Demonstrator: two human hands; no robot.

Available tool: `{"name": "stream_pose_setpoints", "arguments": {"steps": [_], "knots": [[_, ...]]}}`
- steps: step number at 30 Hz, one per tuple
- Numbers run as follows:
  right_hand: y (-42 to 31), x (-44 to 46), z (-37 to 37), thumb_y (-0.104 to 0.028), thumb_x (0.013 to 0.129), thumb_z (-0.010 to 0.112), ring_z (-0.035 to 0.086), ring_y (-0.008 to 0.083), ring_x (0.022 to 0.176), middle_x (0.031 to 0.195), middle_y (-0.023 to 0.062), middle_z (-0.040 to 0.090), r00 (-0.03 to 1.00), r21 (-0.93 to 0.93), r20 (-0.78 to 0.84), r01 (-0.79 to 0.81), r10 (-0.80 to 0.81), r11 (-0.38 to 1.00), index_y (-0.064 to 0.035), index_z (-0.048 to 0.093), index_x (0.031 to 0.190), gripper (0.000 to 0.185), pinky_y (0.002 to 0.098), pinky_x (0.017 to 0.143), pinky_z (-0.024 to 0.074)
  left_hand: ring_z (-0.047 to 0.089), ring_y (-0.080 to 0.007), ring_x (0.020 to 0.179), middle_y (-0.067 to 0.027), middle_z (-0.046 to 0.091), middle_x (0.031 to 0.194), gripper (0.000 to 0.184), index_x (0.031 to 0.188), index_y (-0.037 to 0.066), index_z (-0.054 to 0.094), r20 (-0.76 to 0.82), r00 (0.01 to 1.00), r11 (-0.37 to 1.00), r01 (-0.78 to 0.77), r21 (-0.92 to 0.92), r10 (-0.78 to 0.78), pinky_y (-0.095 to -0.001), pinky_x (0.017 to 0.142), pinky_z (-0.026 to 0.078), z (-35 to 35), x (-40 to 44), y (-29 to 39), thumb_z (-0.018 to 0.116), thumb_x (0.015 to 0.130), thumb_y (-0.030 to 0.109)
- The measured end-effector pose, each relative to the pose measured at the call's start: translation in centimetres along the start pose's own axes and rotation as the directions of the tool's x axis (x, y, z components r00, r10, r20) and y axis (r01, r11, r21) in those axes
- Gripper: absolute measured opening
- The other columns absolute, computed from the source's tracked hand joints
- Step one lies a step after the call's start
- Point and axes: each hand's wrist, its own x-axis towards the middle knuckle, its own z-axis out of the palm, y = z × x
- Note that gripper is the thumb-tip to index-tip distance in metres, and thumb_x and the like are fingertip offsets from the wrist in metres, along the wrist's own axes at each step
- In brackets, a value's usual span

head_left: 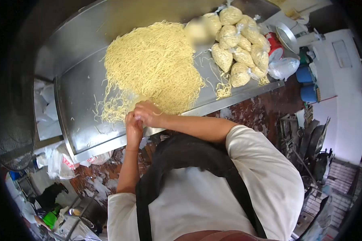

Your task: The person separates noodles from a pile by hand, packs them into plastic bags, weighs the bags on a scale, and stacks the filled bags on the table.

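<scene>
My left hand and my right hand meet at the front edge of a metal table. Their fingers are closed together on the gathered top of what looks like a clear plastic bag. Most of this bag is hidden behind the hands. Just beyond them spreads a large heap of yellow noodles. A looser clump of noodles lies to the left of my hands.
Several tied bags of noodles are piled at the table's right end, near a red can and a white plastic bag. Stray noodles lie before them. Blue buckets stand right. Plastic bags hang below left, above a littered tiled floor.
</scene>
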Motion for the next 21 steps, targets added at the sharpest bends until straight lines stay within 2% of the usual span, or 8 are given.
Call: {"name": "stream_pose_setpoints", "arguments": {"steps": [5,9,11,15,16,18,20,21], "knots": [[0.5,-1.9,-7.3,-0.019,0.081,0.067,0.056,0.0321,0.094,0.095,0.0098,0.056,0.998,0.119,-0.066,-0.002,0.01,0.993,-0.0086,0.061,0.092,0.016,0.0442,0.08,0.0427,0.058,-0.0375,0.088,-0.0195,0.059,0.093,0.011,0.097,-0.001,0.063,0.081,0.989,0.992,0.124,0.004,-0.124,-0.0416,0.08,0.047,1.6,4.2,6.4,0.056,0.088,0.002],[1.4,-5.1,-21.0,-0.013,0.083,0.07,0.057,0.0271,0.092,0.099,0.0092,0.056,0.968,0.211,-0.247,0.001,0.053,0.977,-0.0084,0.062,0.105,0.024,0.0398,0.082,0.0468,0.059,-0.0208,0.076,-0.0078,0.063,0.081,0.012,0.096,0.001,0.066,-0.003,0.978,0.954,0.205,-0.22,-0.21,-0.0327,0.072,0.046,5.6,9.1,13.7,0.055,0.092,0.0],[2.6,-9.1,-29.7,-0.004,0.084,0.071,0.059,0.0221,0.091,0.103,0.0091,0.057,0.915,0.211,-0.339,-0.151,0.217,0.966,-0.0086,0.06,0.116,0.033,0.0344,0.082,0.0498,0.056,-0.0122,0.076,-0.002,0.064,0.082,0.011,0.099,0.001,0.066,0.131,0.85,0.727,0.507,-0.462,-0.51,-0.0279,0.071,0.045,7.6,12.0,18.6,0.057,0.095,0.003],[8.1,-19.7,-46.0,0.002,0.086,0.067,0.059,0.0139,0.087,0.103,0.0069,0.059,0.674,0.094,-0.683,-0.302,0.282,0.949,-0.007,0.06,0.115,0.031,0.0283,0.078,0.0504,0.056,-0.0117,0.082,-0.0059,0.064,0.098,0.02,0.112,-0.005,0.062,-0.006,0.936,0.648,0.239,-0.723,-0.352,-0.0269,0.076,0.046,16.9,17.4,27.3,0.06,0.097,0.009],[8.8,-21.9,-50.5,0.002,0.087,0.065,0.06,0.0153,0.083,0.098,0.0064,0.061,0.592,-0.138,-0.792,-0.407,0.146,0.903,-0.0053,0.061,0.111,0.026,0.0289,0.076,0.051,0.057,-0.0129,0.086,-0.0072,0.063,0.101,0.025,0.115,-0.008,0.061,-0.013,0.95,0.684,0.215,-0.697,-0.312,-0.0279,0.079,0.047,19.3,18.8,28.4,0.06,0.097,0.01],[12.3,-28.3,-58.6,-0.001,0.088,0.066,0.062,0.0163,0.081,0.096,0.0081,0.064,0.447,-0.155,-0.875,-0.622,0.186,0.768,-0.0037,0.064,0.111,0.023,0.0287,0.074,0.0513,0.058,-0.0145,0.089,-0.0103,0.064,0.109,0.025,0.116,-0.008,0.061,-0.003,0.948,0.645,0.213,-0.734,-0.317,-0.029,0.084,0.048,24.4,21.6,31.1,0.059,0.098,0.009],[13.6,-32.6,-65.5,-0.003,0.087,0.066,0.063,0.0227,0.082,0.097,0.0131,0.063,0.459,-0.37,-0.886,-0.779,0.058,0.506,-0.0027,0.064,0.114,0.027,0.0339,0.074,0.0529,0.06,-0.0165,0.093,-0.0126,0.063,0.117,0.024,0.117,-0.006,0.061,0.028,0.97,0.649,0.183,-0.738,-0.242,-0.0309,0.089,0.049,30.0,23.9,32.1,0.057,0.098,0.009],[16.0,-35.4,-68.2,-0.012,0.084,0.07,0.063,0.0348,0.087,0.103,0.0185,0.062,0.446,-0.384,-0.893,-0.821,0.056,0.423,-0.0002,0.062,0.114,0.033,0.0448,0.08,0.0524,0.06,-0.0183,0.096,-0.0136,0.062,0.12,0.024,0.118,-0.004,0.061,0.061,0.98,0.665,0.172,-0.727,-0.187,-0.0323,0.092,0.049,32.7,25.0,32.3,0.056,0.098,0.008]]}}
